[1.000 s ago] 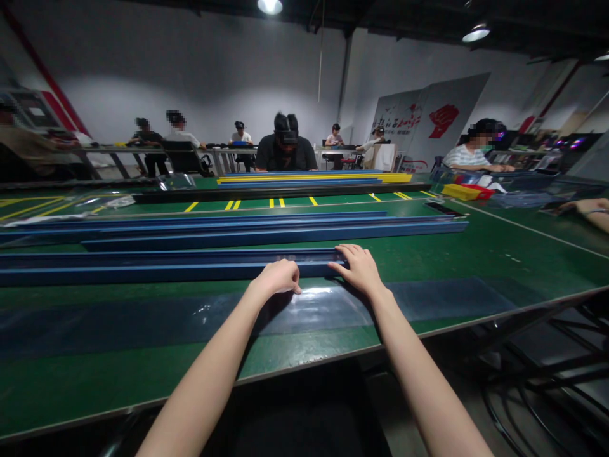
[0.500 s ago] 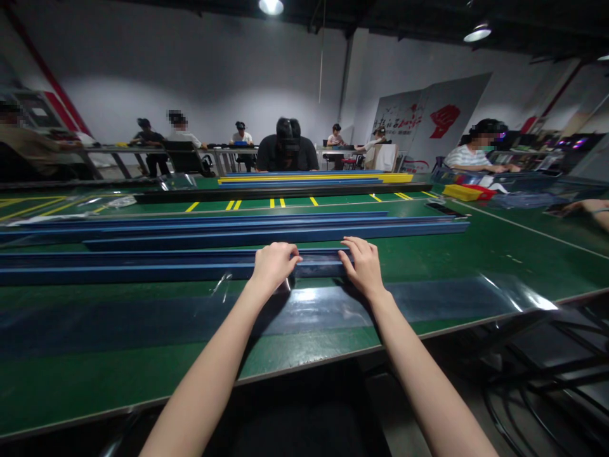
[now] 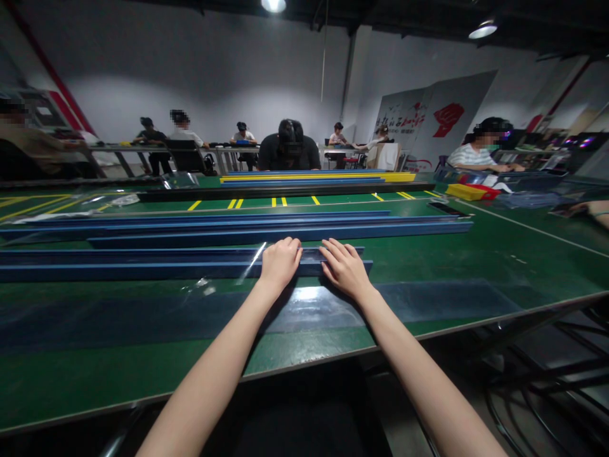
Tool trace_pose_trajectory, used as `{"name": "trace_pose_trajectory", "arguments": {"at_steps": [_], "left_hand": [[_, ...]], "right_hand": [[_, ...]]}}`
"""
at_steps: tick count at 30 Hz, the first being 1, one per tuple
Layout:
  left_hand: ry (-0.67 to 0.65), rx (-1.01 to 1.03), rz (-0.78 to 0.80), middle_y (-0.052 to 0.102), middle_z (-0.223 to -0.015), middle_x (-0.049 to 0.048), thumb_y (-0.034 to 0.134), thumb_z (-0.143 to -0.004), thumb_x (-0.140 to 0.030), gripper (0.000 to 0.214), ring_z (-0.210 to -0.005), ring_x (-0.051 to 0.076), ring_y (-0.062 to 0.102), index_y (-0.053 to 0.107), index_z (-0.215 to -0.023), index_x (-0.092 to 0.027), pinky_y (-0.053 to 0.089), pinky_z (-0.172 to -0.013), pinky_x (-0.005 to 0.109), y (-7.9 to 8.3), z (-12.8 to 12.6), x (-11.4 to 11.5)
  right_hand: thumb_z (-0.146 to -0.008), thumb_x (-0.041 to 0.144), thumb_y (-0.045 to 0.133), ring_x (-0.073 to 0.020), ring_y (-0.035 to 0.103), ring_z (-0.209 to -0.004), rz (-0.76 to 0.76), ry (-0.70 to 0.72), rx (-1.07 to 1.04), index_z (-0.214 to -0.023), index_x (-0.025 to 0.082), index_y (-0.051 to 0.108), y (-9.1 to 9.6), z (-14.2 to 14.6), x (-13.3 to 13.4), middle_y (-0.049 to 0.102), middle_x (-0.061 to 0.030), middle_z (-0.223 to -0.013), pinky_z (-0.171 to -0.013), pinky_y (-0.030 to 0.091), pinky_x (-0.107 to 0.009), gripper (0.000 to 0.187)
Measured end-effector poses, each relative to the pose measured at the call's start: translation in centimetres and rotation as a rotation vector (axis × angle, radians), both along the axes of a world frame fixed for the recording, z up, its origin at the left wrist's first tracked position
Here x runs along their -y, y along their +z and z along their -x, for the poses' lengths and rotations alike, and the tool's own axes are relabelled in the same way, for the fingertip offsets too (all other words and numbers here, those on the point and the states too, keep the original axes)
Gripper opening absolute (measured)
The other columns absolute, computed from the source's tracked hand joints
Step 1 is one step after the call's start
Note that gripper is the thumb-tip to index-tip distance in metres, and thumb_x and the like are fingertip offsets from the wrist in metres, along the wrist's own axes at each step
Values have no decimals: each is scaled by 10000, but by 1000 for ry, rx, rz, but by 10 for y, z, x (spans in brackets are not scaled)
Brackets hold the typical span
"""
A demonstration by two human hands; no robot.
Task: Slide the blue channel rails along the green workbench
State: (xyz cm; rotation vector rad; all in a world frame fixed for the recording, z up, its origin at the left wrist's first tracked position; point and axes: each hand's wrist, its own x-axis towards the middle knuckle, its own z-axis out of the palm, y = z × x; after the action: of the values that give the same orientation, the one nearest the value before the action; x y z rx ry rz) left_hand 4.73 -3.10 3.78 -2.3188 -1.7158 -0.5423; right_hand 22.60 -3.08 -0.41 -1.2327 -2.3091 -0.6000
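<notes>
A long blue rail (image 3: pixel 143 265) lies across the green table (image 3: pixel 109 374) in front of me, its right end near the table's middle. My left hand (image 3: pixel 280 261) is curled over the rail's near edge and pinches a clear plastic film (image 3: pixel 314 304) that lies along the table below the rail. My right hand (image 3: pixel 343 270) rests on the rail just to the right, fingers stretched out and pressing on it. A fold of the film catches light to the left of my left hand.
More long blue rails (image 3: pixel 266 227) lie parallel further back, then a black strip and yellow and blue rails (image 3: pixel 309 179). A yellow and red box (image 3: pixel 471 190) stands at the far right. Other people sit at tables behind. Another person's hand (image 3: pixel 590 209) rests at the right edge.
Both hands have moved up and to the left along the rail. The rail's right end now shows past my right hand. The film has lifted and creased left of my left hand.
</notes>
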Motion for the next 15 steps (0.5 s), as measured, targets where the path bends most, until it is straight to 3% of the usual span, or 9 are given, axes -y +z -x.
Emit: {"name": "trace_pose_trajectory", "arguments": {"at_steps": [7,15], "left_hand": [[-5,-34,36,603,-1033,63,344,-893,-263,291,-963,178,544,521,-1116,-207,410,-770,251,-5,-2,-2],[-40,-72,-3,610,-951,51,329,-894,-280,272,-916,182,540,582,-952,-197,398,-741,255,-6,-2,-3]], "right_hand": [[-909,304,259,-213,399,-1213,83,-15,16,-1246,166,492,-9,-1,-8,506,-76,-1287,-958,282,-375,432],[-901,338,278,-223,402,-1211,79,-91,-21,-1228,193,517,-7,-6,-8,504,-75,-1289,-942,284,-387,429]]}}
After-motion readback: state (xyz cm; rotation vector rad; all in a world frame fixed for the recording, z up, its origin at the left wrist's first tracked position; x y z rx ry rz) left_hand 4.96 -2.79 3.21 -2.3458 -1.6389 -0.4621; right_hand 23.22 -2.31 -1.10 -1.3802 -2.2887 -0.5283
